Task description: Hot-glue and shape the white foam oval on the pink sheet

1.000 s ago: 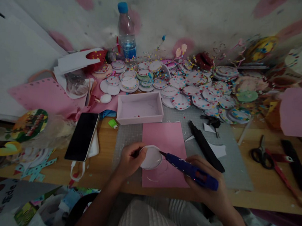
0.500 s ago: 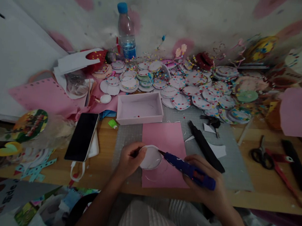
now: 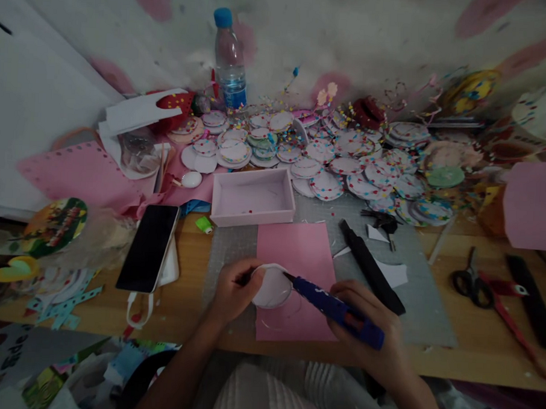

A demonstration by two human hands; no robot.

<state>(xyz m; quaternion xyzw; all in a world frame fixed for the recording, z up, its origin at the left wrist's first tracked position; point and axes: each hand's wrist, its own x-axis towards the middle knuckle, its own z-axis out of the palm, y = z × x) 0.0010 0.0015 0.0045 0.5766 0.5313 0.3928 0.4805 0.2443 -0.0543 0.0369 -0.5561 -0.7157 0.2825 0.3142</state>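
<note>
Over a pink sheet point(image 3: 293, 241), my left hand point(image 3: 235, 290) pinches a small white paper disc point(image 3: 272, 287) by its left edge. The disc is tilted, with a thin line along its rim. My right hand point(image 3: 370, 320) is wrapped around a blue hot glue pen point(image 3: 327, 304), whose dark tip meets the upper right edge of the disc, though whether it touches cannot be made out. Faint thin strands curve below the disc on the sheet. My right fingertips are partly hidden behind the pen.
A white open box point(image 3: 254, 197) stands behind the sheet on a grey cutting mat point(image 3: 423, 289). Decorated discs point(image 3: 327, 186) are piled along the wall near a water bottle point(image 3: 231, 64). A phone point(image 3: 148, 247) lies left; a black cutter-like tool point(image 3: 372, 266) and scissors point(image 3: 472, 285) lie right.
My right hand and the glue pen have shifted slightly left, the pen's rear end a little lower. Its tip stays at the disc's edge, and my left hand keeps its hold.
</note>
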